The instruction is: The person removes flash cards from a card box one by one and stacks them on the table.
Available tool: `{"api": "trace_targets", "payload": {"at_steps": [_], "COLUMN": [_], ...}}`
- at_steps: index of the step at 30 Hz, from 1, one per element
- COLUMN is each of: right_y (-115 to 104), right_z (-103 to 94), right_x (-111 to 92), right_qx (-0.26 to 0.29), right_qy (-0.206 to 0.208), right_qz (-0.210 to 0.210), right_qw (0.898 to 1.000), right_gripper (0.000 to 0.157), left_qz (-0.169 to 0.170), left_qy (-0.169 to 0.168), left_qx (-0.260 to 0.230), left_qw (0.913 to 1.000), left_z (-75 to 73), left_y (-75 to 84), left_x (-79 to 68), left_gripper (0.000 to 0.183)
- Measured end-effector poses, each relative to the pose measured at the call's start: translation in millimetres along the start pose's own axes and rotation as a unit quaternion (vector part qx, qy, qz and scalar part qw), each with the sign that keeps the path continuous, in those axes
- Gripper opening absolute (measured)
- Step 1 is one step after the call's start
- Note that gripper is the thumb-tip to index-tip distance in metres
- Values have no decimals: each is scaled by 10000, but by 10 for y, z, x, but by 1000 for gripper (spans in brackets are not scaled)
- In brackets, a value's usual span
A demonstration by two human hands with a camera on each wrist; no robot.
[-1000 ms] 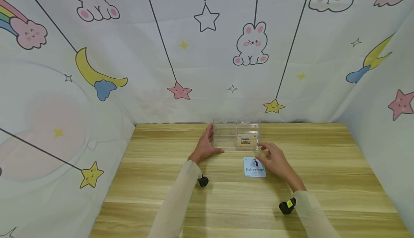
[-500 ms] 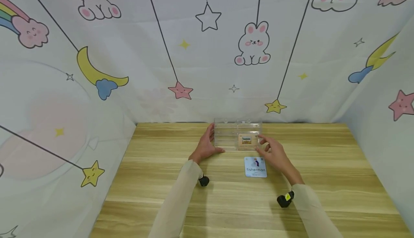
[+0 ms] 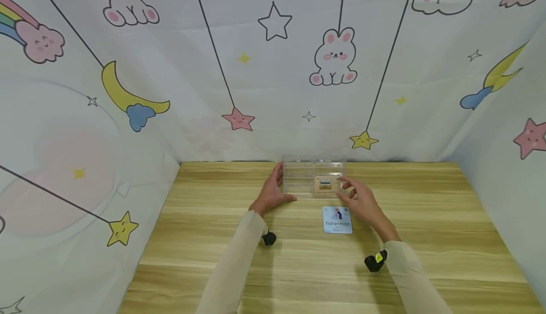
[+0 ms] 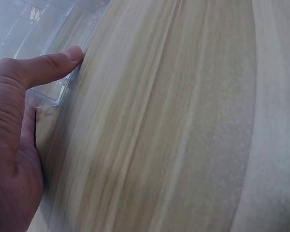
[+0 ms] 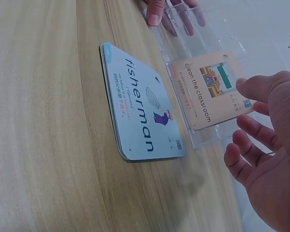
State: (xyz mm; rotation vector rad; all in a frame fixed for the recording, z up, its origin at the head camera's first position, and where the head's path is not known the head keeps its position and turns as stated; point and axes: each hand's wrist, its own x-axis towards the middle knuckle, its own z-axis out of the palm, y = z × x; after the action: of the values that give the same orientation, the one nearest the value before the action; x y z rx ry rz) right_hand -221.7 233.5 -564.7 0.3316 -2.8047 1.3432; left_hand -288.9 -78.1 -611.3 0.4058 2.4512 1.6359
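Observation:
A clear plastic box (image 3: 297,187) with several compartments stands at the table's back edge. At its left end my left hand (image 3: 272,191) grips it, with the thumb (image 4: 53,66) along the front edge and the other fingers at the side. An orange card (image 5: 215,108) marked "clean the classroom" lies in the front right compartment. My right hand (image 3: 361,202) holds that card by its right edge between its fingertips; the remaining fingers are bent. In front of the box lies a stack of blue "fisherman" cards (image 5: 142,113), apart from both hands.
The wooden table (image 3: 298,271) spreads out around the box and the cards. A white cloth (image 3: 273,86) printed with cartoon bunnies and stars hangs behind and at both sides. Black wrist cameras are worn on both wrists.
My right hand has moved slightly up and left, from beside the fisherman cards to the orange card's right edge. The left hand stays on the box.

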Motion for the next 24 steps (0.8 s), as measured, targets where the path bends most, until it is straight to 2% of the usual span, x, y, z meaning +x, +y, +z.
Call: {"api": "trace_targets", "payload": {"at_steps": [7,18,24], "right_y": [24,24,23], "right_z": [1,51,100], "right_x": [5,-33,-37], "right_qx": [35,710,766], "right_qy": [184,254,216], "right_qz": [-110,49,-223], "right_qw": [9998,9971,9966], "right_gripper": [45,40,23], "left_qz": [-78,-14,-53], "left_qy": [-46,-82,-70], "left_qx": [32,-47,-11], "left_qw": [10000,10000,10000], "left_z": [-2,-8,-9], "left_y": [-5,8,16], "left_x": [6,-9,-7], "left_gripper": [124,123,123]}}
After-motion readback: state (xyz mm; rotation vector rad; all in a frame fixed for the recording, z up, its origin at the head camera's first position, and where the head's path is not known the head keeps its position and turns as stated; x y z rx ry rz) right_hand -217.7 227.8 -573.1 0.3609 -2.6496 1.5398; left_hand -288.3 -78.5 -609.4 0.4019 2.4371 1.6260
